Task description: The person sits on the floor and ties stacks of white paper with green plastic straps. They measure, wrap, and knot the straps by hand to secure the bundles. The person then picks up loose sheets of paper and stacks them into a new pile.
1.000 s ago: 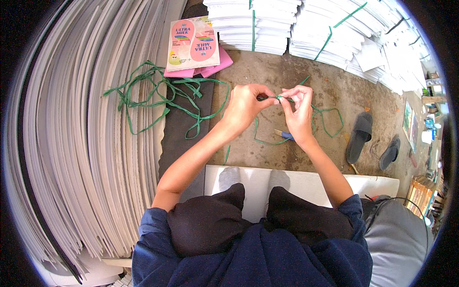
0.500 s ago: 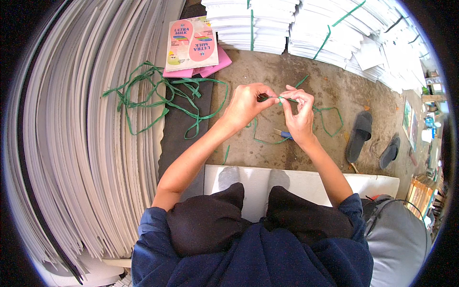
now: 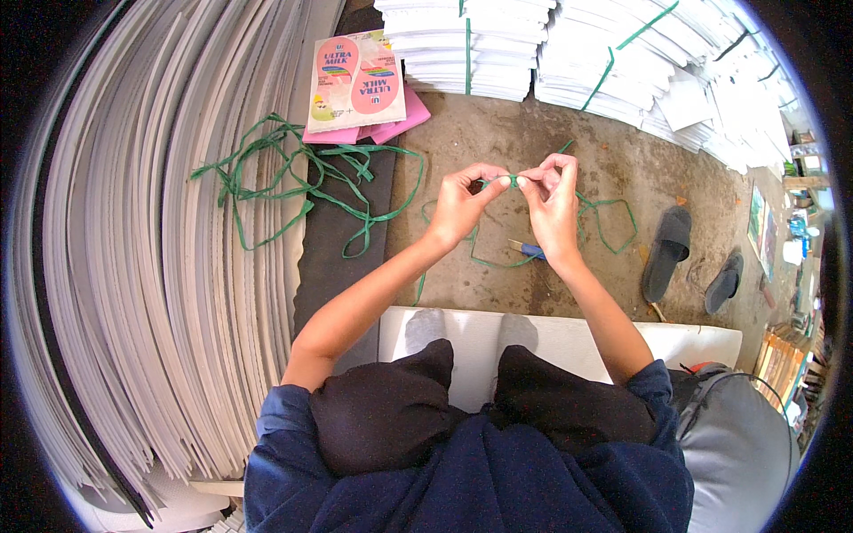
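Pinching green strap (image 3: 513, 181) between both hands above concrete floor (image 3: 498, 142): left hand (image 3: 460, 202) and right hand (image 3: 553, 206) fingers clamped on it, nearly touching. Strap looks thin, light, limp, likely slippery; hold close to pinch point. Rest trails to floor.

The bare concrete floor (image 3: 498, 151) carries loose green straps (image 3: 293, 178) at left, two dark sandals (image 3: 666, 253) at right, and white strapped stacks (image 3: 471, 44) far.

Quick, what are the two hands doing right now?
Left hand: pinched shut on the green strap.
Right hand: pinched shut on the same green strap.
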The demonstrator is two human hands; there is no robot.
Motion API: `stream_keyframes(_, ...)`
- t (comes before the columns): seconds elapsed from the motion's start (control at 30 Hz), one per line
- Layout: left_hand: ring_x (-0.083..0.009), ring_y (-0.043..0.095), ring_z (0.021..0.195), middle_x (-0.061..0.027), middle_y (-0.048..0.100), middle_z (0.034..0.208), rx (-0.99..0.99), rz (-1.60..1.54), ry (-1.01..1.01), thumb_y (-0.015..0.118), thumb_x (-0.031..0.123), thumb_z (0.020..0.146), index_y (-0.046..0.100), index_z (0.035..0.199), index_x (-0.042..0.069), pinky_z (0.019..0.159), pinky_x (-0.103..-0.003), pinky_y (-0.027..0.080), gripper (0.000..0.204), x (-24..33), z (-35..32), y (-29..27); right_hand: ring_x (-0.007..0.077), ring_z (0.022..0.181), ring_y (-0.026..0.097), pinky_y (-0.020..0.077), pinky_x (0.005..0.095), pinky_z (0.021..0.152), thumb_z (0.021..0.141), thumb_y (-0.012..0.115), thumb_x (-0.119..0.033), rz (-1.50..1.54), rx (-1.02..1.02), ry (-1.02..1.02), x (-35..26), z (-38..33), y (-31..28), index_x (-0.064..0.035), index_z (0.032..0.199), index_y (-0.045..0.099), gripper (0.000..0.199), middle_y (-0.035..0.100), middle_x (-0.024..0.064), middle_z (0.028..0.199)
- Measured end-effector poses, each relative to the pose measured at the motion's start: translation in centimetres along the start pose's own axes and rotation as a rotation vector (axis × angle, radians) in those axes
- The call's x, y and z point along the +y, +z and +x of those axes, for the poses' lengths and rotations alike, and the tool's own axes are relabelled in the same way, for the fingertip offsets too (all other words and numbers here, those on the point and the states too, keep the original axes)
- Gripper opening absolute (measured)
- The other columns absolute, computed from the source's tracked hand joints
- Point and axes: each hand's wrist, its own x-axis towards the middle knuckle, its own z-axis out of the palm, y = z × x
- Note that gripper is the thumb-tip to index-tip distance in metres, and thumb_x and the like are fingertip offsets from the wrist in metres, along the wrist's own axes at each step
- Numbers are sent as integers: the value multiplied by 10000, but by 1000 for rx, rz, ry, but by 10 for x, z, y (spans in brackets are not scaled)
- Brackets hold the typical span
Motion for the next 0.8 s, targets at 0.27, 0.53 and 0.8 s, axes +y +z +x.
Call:
stream_keyframes(0.27, -71, 491, 797, 0, 583, 855, -168, -183, -256, 592, 181, 796, 615, 922, 23, 726, -229, 384, 203, -11, -1, 0, 238, 775, 566, 429, 329, 714, 786, 515, 19, -152, 23, -126, 8, -8, 1, -24, 948, 334, 246, 541, 126, 812)
stream_keyframes(0.53, -48, 468, 771, 36, 574, 851, -184, -288, -230, 573, 189, 810, 615, 948, 68, 684, -224, 367, 189, -20, -2, 3, 251, 789, 544, 433, 341, 709, 767, 519, 50, -100, 41, -154, 12, -9, 1, -20, 930, 372, 231, 532, 130, 819)
stream_keyframes(0.8, -53, 486, 768, 11, 594, 862, -70, -368, -250, 571, 173, 809, 618, 934, 59, 682, -220, 379, 175, -17, -3, 7, 224, 794, 571, 446, 297, 722, 760, 561, 29, -116, 14, -409, 18, -8, -7, -19, 953, 396, 259, 554, 126, 881)
